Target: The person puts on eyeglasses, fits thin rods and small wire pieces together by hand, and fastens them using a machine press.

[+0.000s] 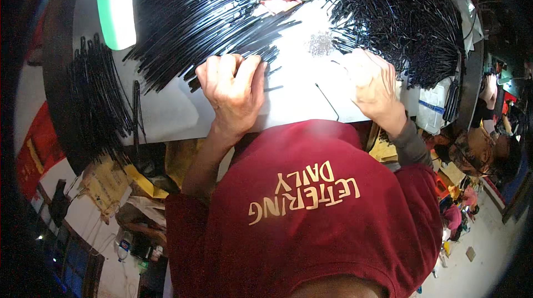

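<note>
Presently, the left hand [233,90] is resting, curled, at the near edge of the left pile of black rods [194,26]; whether its grip is enclosing any cannot be determined. The right hand [376,84] is sitting, also curled, beside the right pile [411,37], its grip likewise indeterminable. Between both hands, one bent rod [327,99] is lying on the white tabletop [172,112].
</note>
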`<state>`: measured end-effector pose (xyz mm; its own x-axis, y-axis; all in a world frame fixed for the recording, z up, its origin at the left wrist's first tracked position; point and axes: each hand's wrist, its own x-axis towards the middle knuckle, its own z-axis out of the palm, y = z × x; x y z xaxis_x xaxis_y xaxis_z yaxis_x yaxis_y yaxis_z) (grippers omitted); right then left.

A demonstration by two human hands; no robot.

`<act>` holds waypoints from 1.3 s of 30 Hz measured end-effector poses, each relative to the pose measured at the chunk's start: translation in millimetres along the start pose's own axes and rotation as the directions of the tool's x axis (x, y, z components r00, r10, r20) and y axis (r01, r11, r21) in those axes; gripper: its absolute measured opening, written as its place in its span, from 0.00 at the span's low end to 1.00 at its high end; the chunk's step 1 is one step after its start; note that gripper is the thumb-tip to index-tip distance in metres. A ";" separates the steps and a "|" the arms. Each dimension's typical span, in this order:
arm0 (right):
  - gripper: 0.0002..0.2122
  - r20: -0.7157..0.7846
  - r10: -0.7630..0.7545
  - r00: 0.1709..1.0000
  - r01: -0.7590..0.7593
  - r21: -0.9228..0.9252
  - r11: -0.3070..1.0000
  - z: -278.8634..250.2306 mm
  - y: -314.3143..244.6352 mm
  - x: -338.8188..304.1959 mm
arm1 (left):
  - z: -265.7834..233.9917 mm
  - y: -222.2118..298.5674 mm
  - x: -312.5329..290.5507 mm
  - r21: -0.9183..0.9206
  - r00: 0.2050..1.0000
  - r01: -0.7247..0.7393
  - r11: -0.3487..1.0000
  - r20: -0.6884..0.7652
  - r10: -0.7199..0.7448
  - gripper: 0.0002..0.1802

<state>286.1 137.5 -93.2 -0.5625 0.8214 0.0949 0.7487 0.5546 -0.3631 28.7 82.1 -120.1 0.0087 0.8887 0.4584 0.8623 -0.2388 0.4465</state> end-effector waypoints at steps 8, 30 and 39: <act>0.05 0.056 0.033 0.998 -0.037 0.082 0.996 3.5 -4.1 2.2 | 2.6 -2.6 -2.3 -0.028 1.000 -0.008 1.000 -0.014 0.007 0.12; 0.06 -0.037 0.076 0.996 -0.074 0.053 0.996 6.4 0.0 -2.9 | 0.1 0.4 -0.3 -0.014 1.000 0.013 1.000 0.013 -0.013 0.13; 0.14 -0.243 0.455 0.857 -0.245 0.584 0.774 3.3 -10.9 -36.0 | 0.4 1.7 -0.6 0.005 1.000 -0.003 1.000 0.006 0.003 0.13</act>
<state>297.0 101.4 -95.7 -0.0560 0.9883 0.1419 0.5125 0.1504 -0.8454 30.4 81.4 -119.9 0.0141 0.8901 0.4555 0.8650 -0.2393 0.4410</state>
